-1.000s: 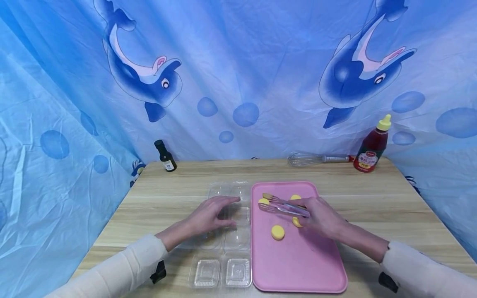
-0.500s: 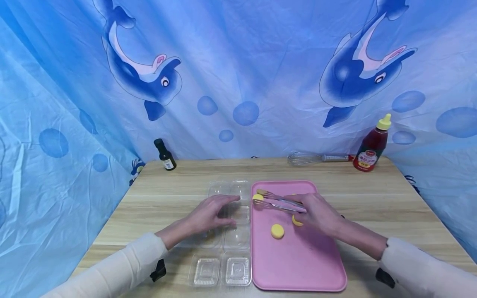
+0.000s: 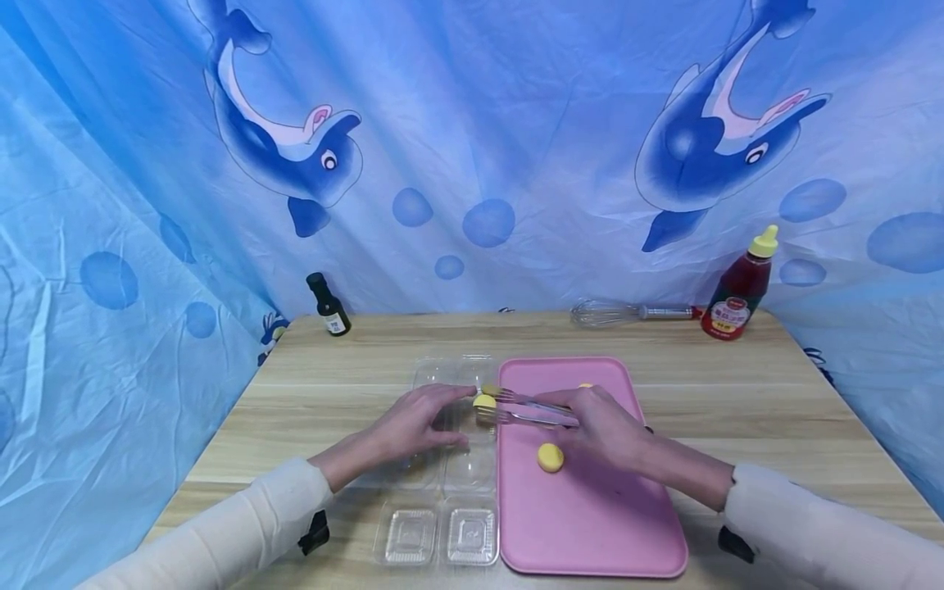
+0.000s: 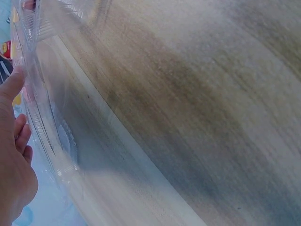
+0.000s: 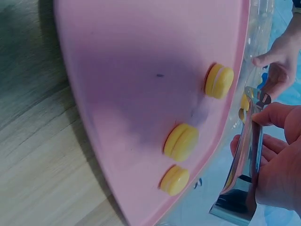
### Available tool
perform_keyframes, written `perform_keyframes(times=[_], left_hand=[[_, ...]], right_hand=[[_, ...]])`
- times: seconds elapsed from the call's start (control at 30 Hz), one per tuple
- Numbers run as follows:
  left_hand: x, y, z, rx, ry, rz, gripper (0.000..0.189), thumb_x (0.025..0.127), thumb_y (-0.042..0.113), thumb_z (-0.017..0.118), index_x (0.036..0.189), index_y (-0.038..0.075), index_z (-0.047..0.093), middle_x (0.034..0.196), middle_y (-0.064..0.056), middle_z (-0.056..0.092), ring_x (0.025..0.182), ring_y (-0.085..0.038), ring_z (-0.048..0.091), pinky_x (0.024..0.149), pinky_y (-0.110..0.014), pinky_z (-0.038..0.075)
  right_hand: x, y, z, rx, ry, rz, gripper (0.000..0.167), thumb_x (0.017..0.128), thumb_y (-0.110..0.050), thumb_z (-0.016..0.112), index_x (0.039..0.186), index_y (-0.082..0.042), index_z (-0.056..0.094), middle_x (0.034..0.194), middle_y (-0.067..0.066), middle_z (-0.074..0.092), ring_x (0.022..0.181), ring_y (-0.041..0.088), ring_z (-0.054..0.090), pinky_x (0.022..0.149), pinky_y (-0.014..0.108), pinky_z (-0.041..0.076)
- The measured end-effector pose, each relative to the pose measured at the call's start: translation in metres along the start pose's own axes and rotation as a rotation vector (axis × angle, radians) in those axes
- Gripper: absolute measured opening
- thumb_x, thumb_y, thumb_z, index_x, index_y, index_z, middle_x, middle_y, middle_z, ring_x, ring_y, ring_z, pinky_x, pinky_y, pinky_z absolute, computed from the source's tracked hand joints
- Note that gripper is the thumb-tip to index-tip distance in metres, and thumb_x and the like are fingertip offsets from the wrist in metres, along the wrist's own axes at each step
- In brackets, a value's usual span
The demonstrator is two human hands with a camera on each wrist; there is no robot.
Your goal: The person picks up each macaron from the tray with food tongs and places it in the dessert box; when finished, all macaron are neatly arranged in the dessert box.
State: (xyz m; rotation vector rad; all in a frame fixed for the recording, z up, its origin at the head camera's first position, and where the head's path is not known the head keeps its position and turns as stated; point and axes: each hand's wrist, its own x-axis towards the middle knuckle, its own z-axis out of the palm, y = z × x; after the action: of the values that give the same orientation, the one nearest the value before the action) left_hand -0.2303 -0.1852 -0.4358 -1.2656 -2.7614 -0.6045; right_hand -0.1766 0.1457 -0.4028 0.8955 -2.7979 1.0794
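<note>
My right hand (image 3: 608,430) grips metal tongs (image 3: 534,415), whose ends pinch a yellow macaron (image 3: 483,401) over the clear plastic containers (image 3: 472,533), just left of the pink tray (image 3: 590,528). In the right wrist view, the tongs (image 5: 247,160) lie between thumb and fingers, and three more macarons, one of them a yellow macaron (image 5: 181,142) with a pale filling line, stand on the tray. My left hand (image 3: 416,422) is at the containers, thumb and index finger spread apart on either side of one compartment. In the left wrist view, the fingers are against the clear plastic wall (image 4: 35,89).
At the table's back left stands a small dark bottle (image 3: 328,305). A whisk (image 3: 627,313) lies along the back edge beside a red sauce bottle (image 3: 737,287) with a yellow cap. A blue dolphin curtain (image 3: 516,123) hangs behind the wooden table (image 3: 723,393).
The right hand has moved left, carrying the macaron in the tongs from over the tray to over the containers. The left hand has stayed in place.
</note>
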Motion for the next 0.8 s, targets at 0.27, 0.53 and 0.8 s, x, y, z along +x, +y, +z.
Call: perform_keyframes(times=[0.27,0.53,0.8], left_hand=[[0.0,0.0,0.001,-0.007,-0.005,-0.026,0.079,0.086,0.038,0.089,0.152,0.006,0.057,0.149,-0.012,0.063,0.136,-0.031,0.059,0.118,-0.052,0.045],[0.0,0.0,0.0,-0.018,-0.017,-0.058,0.082,0.085,0.037,0.09,0.153,0.006,0.055,0.15,-0.012,0.062,0.138,-0.031,0.058,0.12,-0.051,0.043],[0.0,0.001,0.0,-0.017,-0.011,-0.045,0.087,0.086,0.037,0.09,0.156,0.004,0.05,0.151,-0.013,0.06,0.138,-0.032,0.058,0.119,-0.05,0.043]], right_hand=[[0.007,-0.005,0.007,0.002,-0.031,-0.003,0.055,0.083,0.007,0.08,0.135,-0.009,0.074,0.113,0.007,0.079,0.074,0.006,0.06,0.063,0.023,0.051],[0.011,-0.012,0.007,-0.033,-0.029,-0.007,0.056,0.081,0.008,0.081,0.134,-0.01,0.075,0.117,0.007,0.079,0.082,0.009,0.064,0.069,0.025,0.053],[0.013,-0.015,0.006,-0.045,-0.023,-0.024,0.057,0.079,0.011,0.078,0.132,-0.009,0.075,0.113,0.007,0.079,0.076,0.006,0.061,0.066,0.024,0.052]])
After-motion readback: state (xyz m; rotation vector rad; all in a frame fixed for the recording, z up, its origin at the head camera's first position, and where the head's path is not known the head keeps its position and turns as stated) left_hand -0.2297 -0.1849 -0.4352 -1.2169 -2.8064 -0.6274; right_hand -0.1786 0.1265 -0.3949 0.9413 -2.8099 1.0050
